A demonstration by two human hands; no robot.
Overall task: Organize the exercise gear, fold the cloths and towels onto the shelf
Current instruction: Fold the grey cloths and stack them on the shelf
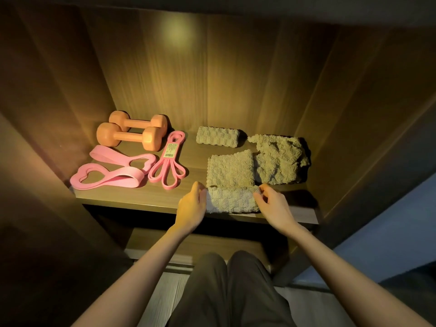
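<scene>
Cloth in hand: the waffle-weave cloth [232, 199] lies at the front right of the shelf [132, 199]. Its near part is doubled into a thick fold at the front lip, and the far part lies flat behind.
Left hand: the left hand [192, 205] holds the left end of the fold. Its fingers curl round that end and are mostly hidden behind the hand.
Right hand: the right hand [274, 205] pinches the right end between thumb and fingers [266, 192].
Slip risk: the fold sits on the very lip, so a pull toward the body or a loosened grip would likely drop it to the level below.
Skew risk: if one hand runs ahead of the other, the edges would miss each other and the soft cloth would fold lopsided.
Neighbour risk: the crumpled towel [280, 159] lies just beside the cloth's right edge, seemingly touching. Pushing the fold back could drag or bunch it. The folded towel [218, 136] at the back stands apart.
Gear: the two dumbbells [132, 135], the heart-shaped bands [113, 171] and the labelled loop band [168, 166] lie well to the left and are unlikely to be disturbed.
</scene>
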